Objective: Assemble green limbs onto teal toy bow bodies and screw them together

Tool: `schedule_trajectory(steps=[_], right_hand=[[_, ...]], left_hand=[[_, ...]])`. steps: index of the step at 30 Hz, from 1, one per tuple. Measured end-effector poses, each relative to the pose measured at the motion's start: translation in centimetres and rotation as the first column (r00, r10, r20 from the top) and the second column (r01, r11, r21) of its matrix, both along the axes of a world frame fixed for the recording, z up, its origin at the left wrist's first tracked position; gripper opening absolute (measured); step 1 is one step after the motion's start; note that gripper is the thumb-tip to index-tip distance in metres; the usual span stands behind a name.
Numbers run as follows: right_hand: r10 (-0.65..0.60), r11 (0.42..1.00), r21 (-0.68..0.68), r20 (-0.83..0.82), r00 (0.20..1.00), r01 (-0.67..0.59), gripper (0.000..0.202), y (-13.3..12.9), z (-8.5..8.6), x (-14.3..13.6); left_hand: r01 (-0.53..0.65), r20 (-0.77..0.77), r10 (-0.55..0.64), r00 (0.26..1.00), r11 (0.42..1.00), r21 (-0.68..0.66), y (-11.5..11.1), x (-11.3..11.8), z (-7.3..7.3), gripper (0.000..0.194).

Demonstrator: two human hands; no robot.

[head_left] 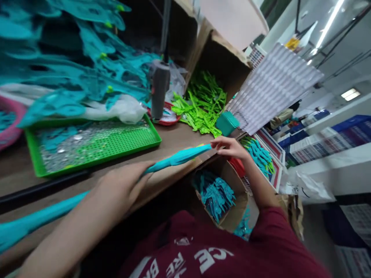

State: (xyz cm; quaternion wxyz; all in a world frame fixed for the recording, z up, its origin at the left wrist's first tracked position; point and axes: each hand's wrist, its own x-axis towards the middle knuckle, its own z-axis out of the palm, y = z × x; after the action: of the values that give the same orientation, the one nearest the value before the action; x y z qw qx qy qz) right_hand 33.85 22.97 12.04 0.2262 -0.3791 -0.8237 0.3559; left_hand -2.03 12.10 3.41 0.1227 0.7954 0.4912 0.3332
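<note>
"What's stretching along the table's (173, 136) near edge?"

"A long blue strip (182, 156), running near left to far right, seemingly crossing behind my left forearm (84, 227)."

"And your hands?"

"My left hand (129, 178) is covering it midway, blurred; I can't tell its grip. My right hand (228, 146), fingers pointing left, is pinching its far tip."

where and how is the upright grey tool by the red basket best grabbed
Probably around the middle of the grey tool, from the near side of the bench, fingers wrapped round it: the body is long, upright and roughly cylindrical, and the clear plastic and red basket crowd it on the right. The left hand is on the turquoise piece.
</note>
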Motion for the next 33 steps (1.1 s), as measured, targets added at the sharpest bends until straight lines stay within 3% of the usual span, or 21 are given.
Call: schedule_trajectory(steps=[4,7,11,17,20,24,27,30,33], right_hand=[[-0.115,0.992,0.038,-0.183,0.976,0.124,0.07,0.2,-5.1,-0.5],[-0.123,0.99,0.044,-0.224,0.967,0.136,0.066,1.0,-6.4,-2.2],[-0.119,0.992,-0.005,-0.297,0.947,0.123,0.046,1.8,-6.8,-3.4],[-0.171,0.985,-0.058,-0.387,0.906,0.161,0.043,1.7,-7.8,-4.5],[-0.201,0.979,-0.101,-0.417,0.887,0.175,0.041,1.1,-8.2,-5.2],[-0.323,0.946,-0.162,-0.471,0.821,0.28,0.034,-0.7,-7.7,-6.3],[-0.439,0.899,-0.24,-0.502,0.745,0.367,0.031,-2.2,-6.5,-7.1],[-0.496,0.867,-0.321,-0.495,0.714,0.38,0.033,-3.1,-5.2,-7.6],[-0.532,0.842,-0.375,-0.452,0.716,0.388,0.036,-3.5,-5.0,-7.6]], left_hand=[[-0.003,0.012,0.004,1.0,0.998,-0.067,1.1,-1.0,0.8,0.044],[-0.025,0.023,0.029,0.999,0.989,-0.146,1.5,-1.3,1.1,0.04],[-0.058,-0.01,0.057,0.998,0.988,-0.144,1.3,-1.1,1.4,0.036],[-0.16,-0.119,0.183,0.976,0.971,0.179,0.8,3.6,2.1,0.037],[-0.134,-0.089,0.15,0.985,0.977,0.164,1.5,5.7,1.9,0.037],[-0.098,-0.102,0.113,0.988,0.984,0.146,1.6,6.4,1.6,0.04],[-0.175,-0.148,0.208,0.967,0.962,0.208,0.4,6.9,2.2,0.04],[-0.261,-0.009,0.267,0.964,0.95,0.17,-0.6,7.8,2.7,0.037],[-0.227,0.196,0.212,0.957,0.972,0.058,-0.7,8.1,2.4,0.03]])
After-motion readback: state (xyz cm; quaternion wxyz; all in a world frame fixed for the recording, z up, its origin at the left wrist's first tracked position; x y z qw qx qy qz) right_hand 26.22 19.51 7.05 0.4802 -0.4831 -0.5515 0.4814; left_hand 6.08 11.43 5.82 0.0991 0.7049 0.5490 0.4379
